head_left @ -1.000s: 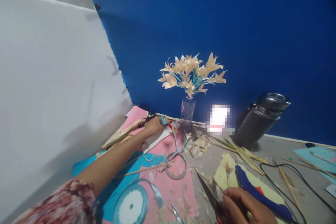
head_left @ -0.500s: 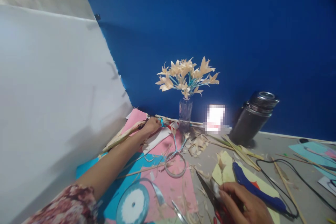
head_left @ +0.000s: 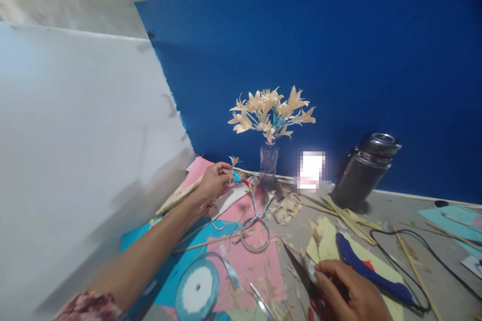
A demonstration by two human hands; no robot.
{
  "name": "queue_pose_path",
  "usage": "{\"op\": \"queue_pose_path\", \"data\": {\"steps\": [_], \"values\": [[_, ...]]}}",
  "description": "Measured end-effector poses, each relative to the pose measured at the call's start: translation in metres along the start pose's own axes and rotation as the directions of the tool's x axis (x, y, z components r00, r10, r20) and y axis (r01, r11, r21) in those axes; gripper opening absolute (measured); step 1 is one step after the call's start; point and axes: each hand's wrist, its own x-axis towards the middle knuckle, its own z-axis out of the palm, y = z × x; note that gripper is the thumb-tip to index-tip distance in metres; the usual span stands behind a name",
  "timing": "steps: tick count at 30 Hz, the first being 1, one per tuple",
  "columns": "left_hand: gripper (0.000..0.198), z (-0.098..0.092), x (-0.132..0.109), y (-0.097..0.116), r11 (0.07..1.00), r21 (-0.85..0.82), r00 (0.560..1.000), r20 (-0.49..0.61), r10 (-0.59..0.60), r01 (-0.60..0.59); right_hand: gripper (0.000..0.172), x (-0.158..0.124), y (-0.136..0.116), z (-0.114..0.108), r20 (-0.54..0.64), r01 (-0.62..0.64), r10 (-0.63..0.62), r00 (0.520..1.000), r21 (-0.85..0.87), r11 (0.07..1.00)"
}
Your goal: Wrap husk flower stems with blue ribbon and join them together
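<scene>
My left hand point(head_left: 214, 180) reaches far across the table and pinches a small cream paper flower point(head_left: 234, 161) on a blue-wrapped stem, lifted just above the pink paper point(head_left: 248, 266). Just to its right stands a small clear bottle point(head_left: 268, 164) holding a bunch of cream paper flowers point(head_left: 271, 113). My right hand point(head_left: 348, 297) rests at the near edge, closed around red-handled scissors point(head_left: 303, 278) with the blades pointing up-left. A blue glue gun point(head_left: 371, 276) lies beside that hand on yellow paper.
A dark metal flask point(head_left: 364, 170) leans at the back right. A roll of blue ribbon point(head_left: 198, 288), a wire ring point(head_left: 255, 233), thin sticks, leaf strips and paper scraps litter the table. A blue board point(head_left: 339, 60) and a white board point(head_left: 75, 160) stand behind.
My left hand has lifted slightly off the table and now holds a small flower upright between its fingers. The view has shifted a little; my right hand stays on the scissors.
</scene>
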Motion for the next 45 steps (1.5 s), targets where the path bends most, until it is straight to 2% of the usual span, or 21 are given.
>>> {"op": "queue_pose_path", "data": {"steps": [3, 5, 8, 10, 14, 18, 24, 27, 32, 34, 37, 42, 45], "values": [[0.024, -0.001, -0.027, 0.011, 0.996, 0.001, 0.996, -0.003, 0.087, -0.087, 0.026, 0.000, -0.001, 0.000, -0.018, 0.010, -0.010, 1.000, 0.002, 1.000], [0.014, 0.000, -0.049, 0.021, 0.978, 0.090, 0.982, 0.003, 0.187, -0.187, 0.026, 0.000, -0.004, 0.000, -0.029, 0.011, -0.011, 1.000, 0.005, 1.000], [0.014, 0.005, -0.080, 0.036, 0.898, 0.210, 0.921, 0.063, 0.383, -0.388, 0.027, 0.000, -0.010, -0.001, -0.025, -0.007, 0.007, 1.000, 0.003, 1.000], [0.014, 0.010, -0.095, 0.041, 0.872, 0.213, 0.897, 0.105, 0.429, -0.441, 0.027, 0.000, -0.013, -0.001, -0.015, -0.014, 0.014, 1.000, 0.000, 1.000], [0.015, 0.021, -0.106, 0.037, 0.888, 0.244, 0.920, 0.154, 0.362, -0.390, 0.026, 0.001, -0.014, 0.000, 0.028, -0.025, 0.025, 0.999, -0.009, 1.000], [0.019, 0.032, -0.103, 0.016, 0.876, 0.423, 0.968, 0.186, 0.166, -0.231, 0.025, 0.002, -0.012, -0.001, 0.088, -0.050, 0.052, 0.995, -0.025, 0.998], [0.016, 0.040, -0.095, -0.012, 0.826, 0.542, 0.978, 0.203, 0.052, -0.156, 0.019, 0.005, -0.015, -0.003, 0.159, -0.106, 0.097, 0.982, 0.053, 0.993], [0.013, 0.040, -0.089, -0.017, 0.802, 0.577, 0.978, 0.206, 0.041, -0.155, 0.016, 0.009, -0.018, -0.004, 0.205, -0.238, 0.197, 0.959, 0.197, 0.951], [0.012, 0.040, -0.083, -0.014, 0.774, 0.610, 0.977, 0.205, 0.053, -0.170, 0.020, 0.017, -0.029, -0.007, 0.364, -0.439, 0.314, 0.877, 0.337, 0.833], [0.013, 0.035, -0.084, -0.010, 0.764, 0.619, 0.977, 0.200, 0.072, -0.183, 0.018, 0.023, -0.036, -0.004, 0.418, -0.479, 0.327, 0.847, 0.337, 0.810], [0.015, 0.020, -0.093, -0.001, 0.756, 0.618, 0.975, 0.181, 0.133, -0.217, 0.017, 0.035, -0.044, 0.006, 0.452, -0.465, 0.322, 0.832, 0.252, 0.849], [0.025, -0.020, -0.128, 0.002, 0.753, 0.623, 0.976, 0.087, 0.199, -0.209, 0.022, 0.065, -0.053, 0.030, 0.413, -0.356, 0.279, 0.867, 0.121, 0.927], [0.038, -0.038, -0.160, -0.008, 0.768, 0.614, 0.983, 0.091, 0.157, -0.179, 0.018, 0.077, -0.058, 0.039, 0.351, -0.263, 0.241, 0.905, 0.018, 0.965]]}}
